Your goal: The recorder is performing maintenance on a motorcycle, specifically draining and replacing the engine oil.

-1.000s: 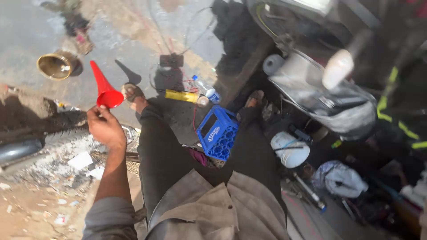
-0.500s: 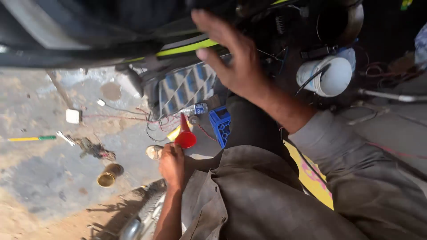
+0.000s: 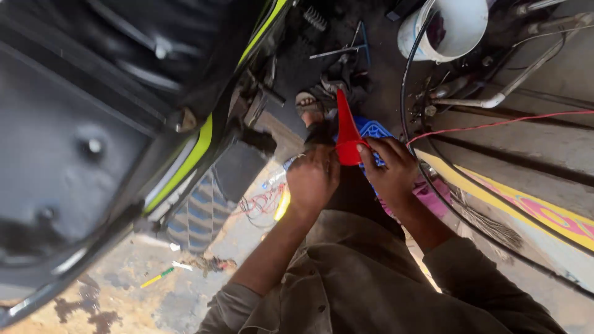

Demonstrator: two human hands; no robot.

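- Since half a second ago, the right hand point(image 3: 391, 168) has dropped from overhead to join the left hand point(image 3: 312, 181) on the red funnel point(image 3: 348, 133).
- Both hands' fingers grasp the funnel's wide end; its spout points to 12 o'clock.
- Blue can point(image 3: 371, 130) sits just behind.
- White bucket point(image 3: 448, 28) at 1 o'clock; tyre point(image 3: 201, 207) at 8 o'clock.

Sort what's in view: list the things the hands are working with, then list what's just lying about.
In hand:
- red funnel, gripped at its wide end by the left hand and the right hand
- blue container right behind the funnel

Lying about:
- white bucket
- black cable
- red wire
- tyre
- yellow-green stick on the ground
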